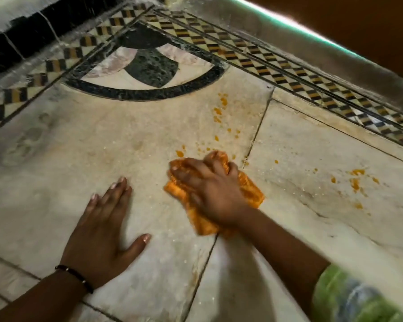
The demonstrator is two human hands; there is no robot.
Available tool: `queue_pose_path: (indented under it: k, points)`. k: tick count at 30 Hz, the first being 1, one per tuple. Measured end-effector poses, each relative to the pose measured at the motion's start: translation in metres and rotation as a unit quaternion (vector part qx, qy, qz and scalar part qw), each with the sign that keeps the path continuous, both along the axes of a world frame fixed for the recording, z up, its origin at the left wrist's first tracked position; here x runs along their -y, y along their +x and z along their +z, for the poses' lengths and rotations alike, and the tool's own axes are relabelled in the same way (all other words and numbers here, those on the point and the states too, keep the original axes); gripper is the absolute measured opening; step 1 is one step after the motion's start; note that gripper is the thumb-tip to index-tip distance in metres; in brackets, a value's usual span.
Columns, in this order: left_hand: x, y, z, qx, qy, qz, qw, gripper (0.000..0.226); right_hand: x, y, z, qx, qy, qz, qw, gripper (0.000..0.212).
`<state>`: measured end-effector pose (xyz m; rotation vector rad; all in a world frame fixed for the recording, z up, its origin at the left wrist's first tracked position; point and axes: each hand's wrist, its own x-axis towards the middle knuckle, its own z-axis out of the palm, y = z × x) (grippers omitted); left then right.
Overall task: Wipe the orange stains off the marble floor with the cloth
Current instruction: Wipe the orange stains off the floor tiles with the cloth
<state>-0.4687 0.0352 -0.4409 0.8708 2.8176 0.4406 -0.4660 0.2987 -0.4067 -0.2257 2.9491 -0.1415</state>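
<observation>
Orange stains are on the pale marble floor (102,140) in two groups. One trail of orange drops (220,112) runs away from the fingertips of the right hand (209,189), and the nearest drops lie just beyond them. A second patch of orange splashes (356,182) lies well apart, on the little-finger side of that hand. So I judge the wiping is at an early stage (most stains are not wiped yet). The folded orange cloth (251,189) lies flat on the floor under the right hand, which presses on it with fingers bent over its far edge, gripping it. The left hand (102,233) rests flat on bare marble beside it, fingers straight and spread, as a support.
</observation>
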Motion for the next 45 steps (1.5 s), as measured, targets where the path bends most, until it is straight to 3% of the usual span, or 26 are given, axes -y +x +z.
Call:
queue_pose_path:
  k: [2,4,7,9,13,15,18,21,26,30,35,37,39,41,43,45]
  points:
    - [0.0,-0.002,0.004,0.002,0.036,0.019,0.999,0.095,-0.053,-0.006,0.002,0.023,0.029,-0.032,0.999,0.053]
    - [-0.008,-0.021,0.015,-0.01,0.088,0.054,0.995,0.094,-0.091,0.018,0.002,-0.01,0.05,-0.129,0.99,0.054]
    - [-0.028,-0.068,0.021,-0.037,0.105,0.102,0.989,0.091,-0.077,0.077,0.001,-0.013,0.071,-0.207,0.976,0.06]
    - [-0.038,-0.092,0.014,-0.017,0.097,0.143,0.985,0.086,-0.031,0.093,0.002,-0.021,0.058,-0.162,0.985,0.062]
    - [-0.037,-0.097,-0.003,-0.008,0.161,0.192,0.968,0.074,0.037,0.031,-0.002,-0.038,0.009,0.077,0.996,0.057]
    - [-0.033,-0.098,-0.003,-0.014,0.208,0.18,0.961,0.07,0.049,-0.025,-0.003,-0.051,-0.011,0.098,0.994,0.054]
    - [-0.03,-0.098,-0.003,-0.01,0.236,0.168,0.957,0.07,0.031,-0.09,-0.005,-0.028,-0.013,0.046,0.998,0.053]
    - [-0.029,-0.096,-0.002,-0.009,0.212,0.15,0.966,0.07,-0.022,-0.086,-0.004,-0.03,-0.007,-0.081,0.996,0.054]
    - [-0.034,-0.095,-0.002,-0.015,0.099,0.122,0.987,0.078,-0.056,0.012,0.0,-0.014,0.032,-0.217,0.976,0.058]
    - [-0.039,-0.095,-0.005,-0.043,0.023,0.093,0.994,0.077,0.021,0.033,0.001,-0.029,0.035,-0.148,0.988,0.062]
    - [-0.036,-0.095,-0.006,-0.036,0.082,0.113,0.99,0.069,0.046,-0.06,0.0,-0.04,-0.01,0.045,0.998,0.055]
    - [-0.035,-0.094,-0.002,-0.01,0.134,0.125,0.983,0.07,0.021,-0.083,0.001,-0.009,0.002,0.002,1.0,0.052]
    - [-0.028,-0.096,0.008,0.024,0.176,0.151,0.972,0.073,-0.004,-0.072,0.0,-0.013,0.008,-0.102,0.995,0.053]
    - [-0.013,-0.103,0.014,0.001,0.126,0.198,0.972,0.08,-0.01,-0.041,0.0,-0.031,0.029,-0.173,0.984,0.057]
    - [0.006,-0.109,0.013,-0.028,0.044,0.243,0.969,0.089,0.012,-0.011,0.0,-0.05,0.056,-0.147,0.986,0.06]
    - [0.015,-0.11,0.006,-0.033,0.013,0.256,0.966,0.095,0.049,-0.011,0.0,-0.055,0.029,-0.055,0.997,0.062]
